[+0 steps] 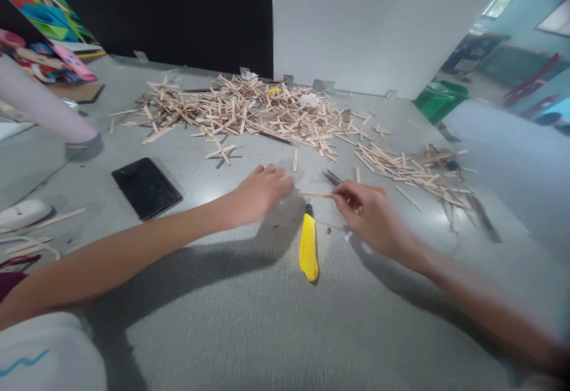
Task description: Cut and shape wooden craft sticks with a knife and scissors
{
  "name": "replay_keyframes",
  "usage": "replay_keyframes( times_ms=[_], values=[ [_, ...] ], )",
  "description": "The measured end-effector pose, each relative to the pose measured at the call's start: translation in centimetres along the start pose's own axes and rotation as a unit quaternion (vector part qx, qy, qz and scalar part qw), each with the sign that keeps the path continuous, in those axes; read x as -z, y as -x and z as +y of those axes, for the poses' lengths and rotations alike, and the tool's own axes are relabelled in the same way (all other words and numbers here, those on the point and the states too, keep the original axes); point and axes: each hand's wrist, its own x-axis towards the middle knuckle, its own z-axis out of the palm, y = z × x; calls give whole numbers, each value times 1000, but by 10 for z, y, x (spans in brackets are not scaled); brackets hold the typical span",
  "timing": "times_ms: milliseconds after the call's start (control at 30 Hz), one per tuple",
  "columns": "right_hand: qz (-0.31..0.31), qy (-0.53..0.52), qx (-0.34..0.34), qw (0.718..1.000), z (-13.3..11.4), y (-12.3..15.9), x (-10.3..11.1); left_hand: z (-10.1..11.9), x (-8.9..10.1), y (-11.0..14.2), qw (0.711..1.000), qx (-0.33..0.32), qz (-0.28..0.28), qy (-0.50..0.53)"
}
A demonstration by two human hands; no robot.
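My right hand point(366, 207) pinches the right end of a thin wooden craft stick point(317, 194), held level just above the table. Dark pointed tips of a metal tool point(332, 177) poke out beyond that hand; its rest is hidden, and I cannot tell whether the hand grips it. My left hand point(265, 192) is palm down by the stick's left end, slightly blurred, its fingers loosely extended and seemingly holding nothing. Between and below the hands, a yellow box cutter point(309, 247) lies on the grey table. A short stick piece point(295, 160) lies beyond.
A large heap of wooden sticks point(249, 109) spreads along the back, with a smaller pile point(401, 165) at the right. To the left lie a black phone point(146, 187) and a white mouse point(22, 214). A green bin point(440, 100) stands past the table's right side.
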Motion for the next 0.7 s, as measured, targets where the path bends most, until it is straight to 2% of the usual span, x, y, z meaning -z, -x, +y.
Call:
replay_keyframes(
  times_ms=[67,167,333,467,600,700],
  values=[
    [-3,12,-5,1000,4,-2,0,-15,-14,-11,999,29,-20,-8],
    [-28,8,-6,1000,6,-3,-2,-29,-26,-24,998,0,-49,29],
    [-42,15,-3,999,8,-3,-7,-32,-30,-27,998,-17,-32,52],
    [-52,29,-9,998,10,-2,-6,-20,-18,-12,996,-52,-21,70],
    [-65,50,31,996,16,0,-8,2,5,4,987,-101,-36,119],
    [-76,53,57,994,22,0,-9,17,15,9,983,-117,-38,137]
  ],
)
